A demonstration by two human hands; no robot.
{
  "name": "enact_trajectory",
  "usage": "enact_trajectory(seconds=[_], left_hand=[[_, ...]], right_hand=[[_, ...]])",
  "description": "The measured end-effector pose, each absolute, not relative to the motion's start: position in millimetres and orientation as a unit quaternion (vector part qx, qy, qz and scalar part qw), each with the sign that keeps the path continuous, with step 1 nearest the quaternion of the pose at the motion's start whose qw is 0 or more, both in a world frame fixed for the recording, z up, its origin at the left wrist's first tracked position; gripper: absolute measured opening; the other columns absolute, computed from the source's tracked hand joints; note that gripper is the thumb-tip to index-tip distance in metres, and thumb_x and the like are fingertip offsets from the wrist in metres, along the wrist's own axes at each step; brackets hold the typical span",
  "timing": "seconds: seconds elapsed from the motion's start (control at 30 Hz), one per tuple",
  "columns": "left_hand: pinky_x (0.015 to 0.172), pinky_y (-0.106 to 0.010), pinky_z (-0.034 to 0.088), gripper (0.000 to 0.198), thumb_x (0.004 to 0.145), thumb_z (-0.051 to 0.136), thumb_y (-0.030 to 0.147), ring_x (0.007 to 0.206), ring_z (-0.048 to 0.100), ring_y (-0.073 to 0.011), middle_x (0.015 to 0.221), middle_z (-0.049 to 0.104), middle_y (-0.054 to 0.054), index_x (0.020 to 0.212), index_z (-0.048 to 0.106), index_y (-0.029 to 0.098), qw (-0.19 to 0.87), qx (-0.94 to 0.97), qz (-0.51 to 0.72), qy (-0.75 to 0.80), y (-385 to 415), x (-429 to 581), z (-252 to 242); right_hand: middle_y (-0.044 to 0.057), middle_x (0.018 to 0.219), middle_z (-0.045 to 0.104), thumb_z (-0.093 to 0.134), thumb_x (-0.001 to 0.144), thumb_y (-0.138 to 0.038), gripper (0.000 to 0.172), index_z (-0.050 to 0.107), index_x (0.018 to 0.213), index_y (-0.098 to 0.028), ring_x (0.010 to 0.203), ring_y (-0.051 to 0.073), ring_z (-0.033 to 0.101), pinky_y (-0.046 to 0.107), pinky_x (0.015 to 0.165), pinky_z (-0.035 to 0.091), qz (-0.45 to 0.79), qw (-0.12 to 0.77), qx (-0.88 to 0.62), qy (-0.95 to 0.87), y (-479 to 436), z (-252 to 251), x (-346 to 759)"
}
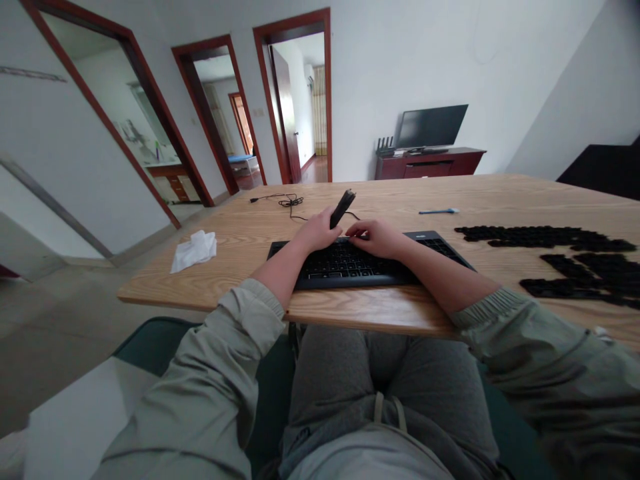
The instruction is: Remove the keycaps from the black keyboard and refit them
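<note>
Soft, flat light leaves the room moderately bright, with a pale sheen on the open door point(286, 107) between 11 and 12 o'clock and a greyer wall point(575, 100) at 2. Wide-angle distortion steeply tilts the door frame point(166, 120) at 10 o'clock. The right sleeve point(560, 373) blurs toward 4 o'clock, and the black keycaps point(550, 237) at 3 merge into dark, poorly resolved clumps.
</note>
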State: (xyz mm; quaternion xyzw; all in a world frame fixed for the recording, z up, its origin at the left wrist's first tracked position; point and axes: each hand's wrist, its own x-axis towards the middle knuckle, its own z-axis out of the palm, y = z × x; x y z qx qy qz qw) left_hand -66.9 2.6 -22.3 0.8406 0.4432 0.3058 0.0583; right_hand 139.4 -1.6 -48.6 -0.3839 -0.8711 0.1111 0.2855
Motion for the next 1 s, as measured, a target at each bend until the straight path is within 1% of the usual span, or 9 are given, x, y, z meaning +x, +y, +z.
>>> enact_trajectory(seconds=[0.1, 0.2, 0.33, 0.47, 0.63, 0.8, 1.0], left_hand=[[0.09, -0.038, 0.049, 0.042, 0.081, 0.054, 0.024, 0.1, 0.063, -0.0263, 0.112, 0.068, -0.013, 0.122, 0.057, 0.014, 0.073, 0.835, 0.318, 0.444, 4.2, -66.9, -23.4], [0.088, -0.036, 0.049, 0.041, 0.081, 0.053, 0.022, 0.097, 0.063, -0.0249, 0.108, 0.068, -0.012, 0.12, 0.058, 0.014, 0.09, 0.834, 0.329, 0.433, 2.7, -65.4, -22.3], [0.086, -0.035, 0.049, 0.039, 0.081, 0.052, 0.021, 0.094, 0.062, -0.0234, 0.106, 0.068, -0.011, 0.12, 0.058, 0.014, 0.106, 0.826, 0.341, 0.436, 1.0, -63.8, -22.0], [0.085, -0.034, 0.049, 0.037, 0.08, 0.051, 0.019, 0.092, 0.061, -0.0229, 0.104, 0.068, -0.01, 0.116, 0.059, 0.014, 0.102, 0.825, 0.345, 0.436, 2.0, -63.1, -22.8], [0.081, -0.033, 0.049, 0.031, 0.081, 0.052, 0.02, 0.088, 0.061, -0.0221, 0.097, 0.067, -0.008, 0.111, 0.06, 0.015, 0.102, 0.823, 0.347, 0.439, 3.6, -63.1, -23.8], [0.08, -0.033, 0.048, 0.028, 0.08, 0.052, 0.019, 0.087, 0.061, -0.0217, 0.096, 0.066, -0.008, 0.107, 0.059, 0.015, 0.114, 0.819, 0.366, 0.426, 3.7, -63.2, -24.2], [0.075, -0.032, 0.047, 0.018, 0.079, 0.053, 0.016, 0.079, 0.058, -0.0196, 0.086, 0.063, -0.005, 0.096, 0.057, 0.017, 0.107, 0.816, 0.378, 0.425, 1.4, -61.7, -22.0]], right_hand=[[0.008, 0.108, 0.074, 0.058, 0.088, -0.024, 0.031, 0.072, 0.115, -0.021, 0.095, 0.021, 0.067, 0.036, 0.09, 0.051, 0.084, 0.279, -0.368, -0.883, -4.1, -51.0, 140.3], [0.007, 0.111, 0.074, 0.058, 0.089, -0.026, 0.032, 0.072, 0.117, -0.022, 0.099, 0.022, 0.067, 0.038, 0.094, 0.05, 0.057, 0.267, -0.359, -0.893, -6.1, -49.9, 138.1], [0.007, 0.11, 0.074, 0.058, 0.09, -0.028, 0.028, 0.073, 0.114, -0.022, 0.1, 0.024, 0.067, 0.039, 0.095, 0.05, 0.035, 0.264, -0.367, -0.891, -10.5, -46.4, 134.8], [0.008, 0.106, 0.074, 0.056, 0.091, -0.023, 0.027, 0.074, 0.11, -0.019, 0.098, 0.024, 0.067, 0.039, 0.094, 0.05, 0.009, 0.25, -0.355, -0.901, -15.8, -43.2, 131.7], [0.008, 0.114, 0.072, 0.053, 0.09, -0.018, 0.033, 0.074, 0.115, -0.021, 0.102, 0.023, 0.066, 0.037, 0.096, 0.049, 0.009, 0.24, -0.336, -0.911, -13.7, -43.6, 130.3], [0.01, 0.115, 0.071, 0.053, 0.09, -0.018, 0.032, 0.075, 0.114, -0.02, 0.104, 0.024, 0.066, 0.038, 0.098, 0.049, 0.019, 0.237, -0.334, -0.912, -10.6, -44.0, 131.2], [0.009, 0.116, 0.071, 0.054, 0.09, -0.019, 0.031, 0.074, 0.113, -0.021, 0.105, 0.024, 0.065, 0.038, 0.098, 0.048, 0.006, 0.235, -0.345, -0.909, -14.9, -40.0, 130.3]])
